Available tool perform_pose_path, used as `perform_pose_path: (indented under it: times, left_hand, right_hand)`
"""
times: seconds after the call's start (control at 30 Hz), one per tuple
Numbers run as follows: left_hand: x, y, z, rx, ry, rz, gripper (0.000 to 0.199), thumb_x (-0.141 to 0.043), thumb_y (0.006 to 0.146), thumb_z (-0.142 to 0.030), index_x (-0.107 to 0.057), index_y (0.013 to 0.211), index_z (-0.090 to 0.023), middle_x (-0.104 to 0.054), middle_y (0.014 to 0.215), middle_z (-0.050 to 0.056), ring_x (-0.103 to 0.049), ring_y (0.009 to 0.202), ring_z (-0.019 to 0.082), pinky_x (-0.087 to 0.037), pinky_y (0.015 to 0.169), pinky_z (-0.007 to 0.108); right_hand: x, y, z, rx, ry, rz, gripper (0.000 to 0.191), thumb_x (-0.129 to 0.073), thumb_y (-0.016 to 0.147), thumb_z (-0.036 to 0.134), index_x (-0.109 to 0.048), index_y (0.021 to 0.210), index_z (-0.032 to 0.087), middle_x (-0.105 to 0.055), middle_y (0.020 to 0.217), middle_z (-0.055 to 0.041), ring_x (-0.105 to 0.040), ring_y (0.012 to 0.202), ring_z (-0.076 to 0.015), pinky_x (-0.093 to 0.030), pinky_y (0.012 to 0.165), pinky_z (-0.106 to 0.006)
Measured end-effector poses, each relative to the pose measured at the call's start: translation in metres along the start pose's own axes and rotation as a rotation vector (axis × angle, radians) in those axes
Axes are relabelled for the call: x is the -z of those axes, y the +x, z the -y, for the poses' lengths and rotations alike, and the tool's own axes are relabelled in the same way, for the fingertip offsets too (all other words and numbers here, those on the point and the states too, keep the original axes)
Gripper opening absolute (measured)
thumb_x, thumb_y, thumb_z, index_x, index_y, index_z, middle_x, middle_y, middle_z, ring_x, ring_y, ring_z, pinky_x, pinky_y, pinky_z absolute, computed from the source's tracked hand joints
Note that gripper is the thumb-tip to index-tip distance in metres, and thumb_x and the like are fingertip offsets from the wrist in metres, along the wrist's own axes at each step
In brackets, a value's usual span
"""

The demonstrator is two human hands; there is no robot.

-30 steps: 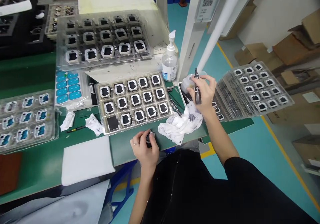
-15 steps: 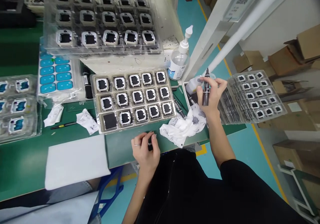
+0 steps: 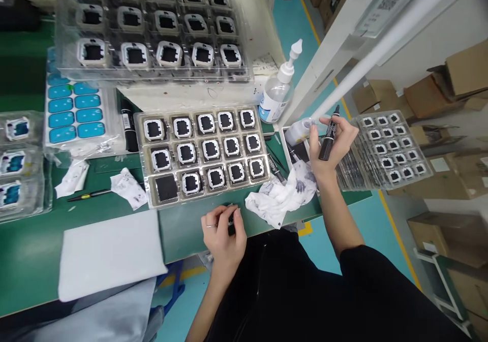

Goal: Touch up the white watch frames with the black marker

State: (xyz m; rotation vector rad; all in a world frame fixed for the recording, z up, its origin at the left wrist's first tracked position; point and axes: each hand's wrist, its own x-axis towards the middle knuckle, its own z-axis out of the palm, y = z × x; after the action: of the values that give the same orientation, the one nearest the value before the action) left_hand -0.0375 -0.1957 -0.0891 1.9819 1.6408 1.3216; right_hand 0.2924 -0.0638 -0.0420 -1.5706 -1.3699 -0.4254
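Your right hand [image 3: 333,149] grips a black marker [image 3: 328,141]; your left hand [image 3: 224,238] pinches a small dark part [image 3: 231,223] at the tabletop's [image 3: 183,235] near edge. Fourteen white frames [image 3: 185,184] sit in the tray [image 3: 208,192], near-left pocket [image 3: 165,187] without one.

The person wears a loose black top [image 3: 324,301], plain and matte over most of its surface, with a thin, glossy line [image 3: 258,281] running down the front on the left. The right sleeve [image 3: 358,258] is short and wide, black like the rest, and ends near the elbow in a plain, curved hem. The left hand [image 3: 224,235] has a slim, silvery ring [image 3: 211,225], a narrow band around one of the fingers; the right hand [image 3: 331,146] is ungloved
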Motion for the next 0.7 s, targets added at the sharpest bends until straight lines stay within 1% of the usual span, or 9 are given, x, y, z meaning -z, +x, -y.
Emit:
perform_pose_path:
  times: [0.13,0.2,0.3,0.37,0.43,0.5,0.57,0.63,0.7]
  left_hand:
    - [0.000,0.000,0.002,-0.008,-0.002,-0.001,0.017,-0.078,0.105,-0.008,-0.080,0.116,-0.020,-0.072,0.110,0.010,-0.065,0.100,0.025,-0.054,0.084,0.036]
    - [0.000,0.000,0.002,-0.015,-0.009,-0.007,0.016,-0.077,0.105,-0.009,-0.080,0.116,-0.021,-0.072,0.109,0.010,-0.066,0.099,0.025,-0.053,0.083,0.037]
    - [0.001,0.000,0.002,-0.013,-0.029,-0.002,0.016,-0.075,0.106,-0.009,-0.080,0.115,-0.021,-0.072,0.109,0.010,-0.066,0.098,0.025,-0.052,0.083,0.037]
    - [0.001,0.001,0.002,-0.013,-0.035,0.005,0.016,-0.074,0.107,-0.009,-0.080,0.115,-0.021,-0.073,0.110,0.010,-0.066,0.098,0.025,-0.053,0.085,0.037]
    - [0.001,0.001,0.002,-0.021,-0.036,0.006,0.016,-0.074,0.107,-0.009,-0.080,0.115,-0.021,-0.072,0.110,0.010,-0.066,0.099,0.025,-0.053,0.085,0.037]
    - [0.002,0.002,0.002,-0.029,-0.034,0.006,0.016,-0.074,0.107,-0.009,-0.080,0.115,-0.021,-0.072,0.110,0.010,-0.066,0.099,0.025,-0.053,0.084,0.037]
    - [0.002,0.002,0.002,-0.032,-0.028,0.004,0.016,-0.075,0.106,-0.009,-0.080,0.115,-0.021,-0.072,0.110,0.010,-0.066,0.099,0.025,-0.053,0.084,0.037]
    - [0.002,0.002,0.002,-0.028,-0.025,-0.003,0.016,-0.075,0.106,-0.008,-0.079,0.115,-0.021,-0.073,0.110,0.010,-0.066,0.099,0.025,-0.053,0.084,0.037]
    - [0.001,0.001,0.002,-0.022,-0.028,-0.011,0.016,-0.076,0.106,-0.008,-0.079,0.115,-0.021,-0.073,0.110,0.009,-0.066,0.099,0.024,-0.053,0.084,0.037]
  right_hand:
    - [-0.001,-0.008,0.008,0.029,-0.118,-0.075,0.034,-0.071,0.113,0.050,-0.065,0.139,0.030,-0.077,0.121,-0.0088,-0.071,0.117,-0.0306,-0.062,0.104,-0.056]
    - [-0.001,-0.015,0.010,0.039,-0.160,-0.091,0.025,-0.060,0.118,0.046,-0.067,0.136,0.030,-0.081,0.118,-0.0068,-0.072,0.112,-0.0293,-0.059,0.102,-0.054]
    - [-0.001,-0.022,0.007,0.061,-0.175,-0.090,0.027,-0.046,0.123,0.038,-0.068,0.136,0.031,-0.086,0.114,-0.0043,-0.076,0.102,-0.0273,-0.054,0.103,-0.052]
    - [-0.003,-0.023,0.004,0.092,-0.190,-0.074,0.024,-0.049,0.121,0.038,-0.068,0.133,0.031,-0.086,0.115,-0.0048,-0.078,0.101,-0.0274,-0.054,0.103,-0.052]
    - [-0.006,-0.019,0.001,0.116,-0.171,-0.062,0.016,-0.058,0.118,0.043,-0.065,0.126,0.030,-0.085,0.121,-0.0066,-0.079,0.108,-0.0288,-0.055,0.103,-0.053]
    - [-0.011,-0.013,-0.001,0.120,-0.109,-0.065,0.020,-0.066,0.113,0.047,-0.058,0.122,0.031,-0.081,0.129,-0.0084,-0.079,0.119,-0.0309,-0.056,0.105,-0.057]
    - [-0.017,-0.007,-0.001,0.106,-0.049,-0.079,0.028,-0.070,0.110,0.050,-0.053,0.121,0.031,-0.077,0.130,-0.0087,-0.078,0.124,-0.0318,-0.056,0.110,-0.063]
    - [-0.022,-0.003,0.000,0.080,-0.023,-0.093,0.032,-0.071,0.109,0.053,-0.051,0.122,0.031,-0.074,0.127,-0.0077,-0.078,0.121,-0.0311,-0.055,0.113,-0.068]
    - [-0.026,-0.001,0.001,0.051,-0.012,-0.106,0.035,-0.071,0.109,0.056,-0.050,0.123,0.031,-0.071,0.124,-0.0063,-0.078,0.114,-0.0289,-0.057,0.113,-0.069]
